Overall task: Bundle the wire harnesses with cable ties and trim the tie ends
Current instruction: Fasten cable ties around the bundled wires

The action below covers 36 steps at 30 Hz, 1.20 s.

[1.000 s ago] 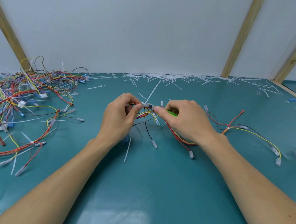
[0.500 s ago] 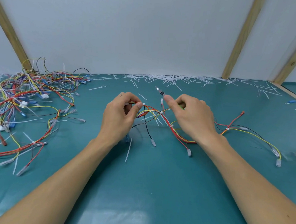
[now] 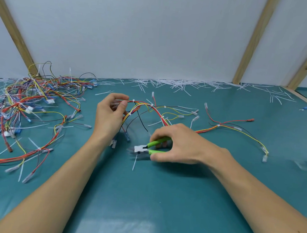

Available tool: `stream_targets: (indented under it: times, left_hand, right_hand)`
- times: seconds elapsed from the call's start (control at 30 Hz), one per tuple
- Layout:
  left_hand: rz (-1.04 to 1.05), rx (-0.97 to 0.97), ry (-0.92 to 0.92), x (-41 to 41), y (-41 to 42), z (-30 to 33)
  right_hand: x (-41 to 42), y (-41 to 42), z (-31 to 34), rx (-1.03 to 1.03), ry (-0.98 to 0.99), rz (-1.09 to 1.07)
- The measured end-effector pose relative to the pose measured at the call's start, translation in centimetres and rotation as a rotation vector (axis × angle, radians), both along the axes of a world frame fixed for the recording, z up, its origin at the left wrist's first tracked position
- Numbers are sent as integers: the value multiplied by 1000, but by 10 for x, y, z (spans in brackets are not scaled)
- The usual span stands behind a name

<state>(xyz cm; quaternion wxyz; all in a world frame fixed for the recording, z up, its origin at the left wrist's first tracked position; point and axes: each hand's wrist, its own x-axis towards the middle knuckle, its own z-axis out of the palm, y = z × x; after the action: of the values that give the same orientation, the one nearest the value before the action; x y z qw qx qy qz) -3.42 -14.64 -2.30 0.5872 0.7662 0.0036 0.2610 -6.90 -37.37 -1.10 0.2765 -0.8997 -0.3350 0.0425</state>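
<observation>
Teal table (image 3: 144, 205) runs back to a white wall with slanted wooden battens; a drift of white trimmed tie ends (image 3: 182, 85) lies along the far edge.

Left hand (image 3: 110, 117): fingers curled, thumb and fingertips pinching the wire harness (image 3: 149, 108) near one white cable tie, lifting that end off the table. From the pinch the red, yellow and orange wires arch over toward the right hand and run under it, then out past its wrist to loose terminals.

Right hand (image 3: 176, 144): fingers wrapped around the green handles of the cutters (image 3: 147, 149), held low near the table, nose pointing toward the left forearm. Nose is blurred; cannot tell whether the blades are apart or closed. Handles look slightly spread.

Pile of other harnesses (image 3: 34, 106) sits well beyond the left hand's knuckles, many with long untrimmed tails.

Risks, judged from this state:
- Cutters lie just below the hanging black lead and blue terminals under the left fingers. A careless closing could nick insulation instead of a tie tail.
- Harness is held at one point only; the arch may twist or sag as the blades approach, moving the tail off the blades.
- Cutting away from the tie head would leave a sharp stub.
- Loose offcuts by the right fingertips could be mistaken for an attached tail.
</observation>
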Motion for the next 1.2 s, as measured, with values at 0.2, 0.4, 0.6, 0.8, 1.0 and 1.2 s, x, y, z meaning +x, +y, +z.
stream_targets:
  times: [0.2,0.4,0.6,0.8,1.0,1.2]
  left_hand:
    - [-48,-118,6,1,-3,2]
    - [-221,-83,-65,-8,-11,10]
    - [-389,-13,-105,-16,-23,15]
    - [-357,-14,-110,-16,-25,15]
    - [-298,35,-56,-16,-29,9]
    - [-53,252,-218,-21,-31,10]
  right_hand:
    - [-2,4,-4,-54,-66,23]
    - [10,0,5,379,-486,-369]
    - [15,-9,4,199,-395,-318]
    - [9,-5,10,398,-350,-230]
    - [8,1,7,340,-251,-286]
    - [16,-4,3,461,-230,-454]
